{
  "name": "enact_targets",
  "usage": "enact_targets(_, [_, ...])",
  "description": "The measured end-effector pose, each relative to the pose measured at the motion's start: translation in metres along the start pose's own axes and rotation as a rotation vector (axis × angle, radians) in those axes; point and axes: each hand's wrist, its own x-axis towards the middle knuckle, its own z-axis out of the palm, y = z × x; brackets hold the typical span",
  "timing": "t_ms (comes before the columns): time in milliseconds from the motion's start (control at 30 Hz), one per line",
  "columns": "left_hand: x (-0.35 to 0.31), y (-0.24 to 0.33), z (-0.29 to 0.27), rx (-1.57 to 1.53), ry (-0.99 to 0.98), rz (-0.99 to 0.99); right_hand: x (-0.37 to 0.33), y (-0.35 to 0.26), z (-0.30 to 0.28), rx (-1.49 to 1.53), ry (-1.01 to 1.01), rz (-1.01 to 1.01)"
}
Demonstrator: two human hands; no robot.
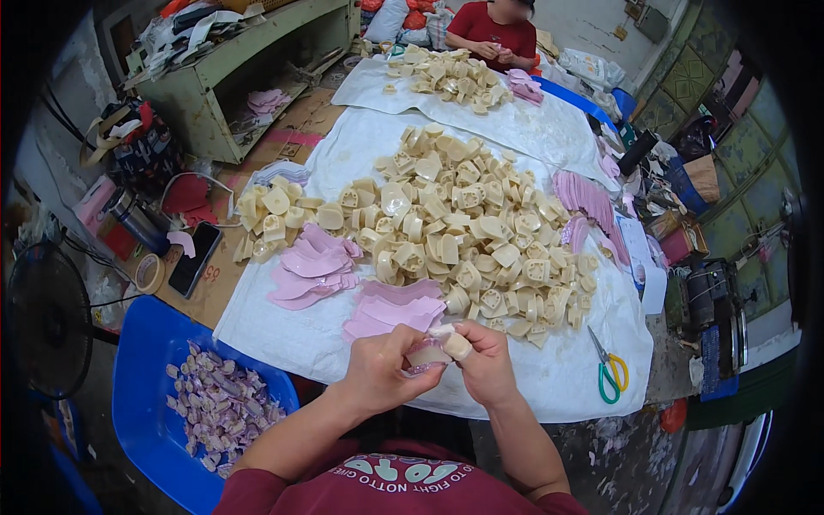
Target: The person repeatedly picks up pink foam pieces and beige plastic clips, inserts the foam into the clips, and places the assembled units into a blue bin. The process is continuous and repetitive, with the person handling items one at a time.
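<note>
Close to the table's near edge, my left hand (382,369) is closed on a shiny pink sheet piece (426,357). My right hand (487,365) pinches a cream block shaped like a shoe heel (457,346), held against the pink piece. Fingers cover parts of both. Just beyond my hands lies a stack of pink cut pieces (390,309), with another pink stack (313,266) to its left. A large heap of cream heel blocks (463,215) spreads over the white cloth (283,330).
Scissors (609,365) with green and yellow handles lie at right. A blue tub (142,386) at lower left holds many pink-purple pieces. A phone (195,260), tape roll (149,274) and flask (137,219) stand left. A person (493,39) sits at the far end by another heap.
</note>
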Motion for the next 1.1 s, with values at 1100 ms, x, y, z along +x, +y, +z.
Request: enact_targets(1100, [0.000, -0.019, -0.017, -0.553, -0.044, -0.354, 0.009, -0.002, 0.015, -0.516, -0.052, -0.175])
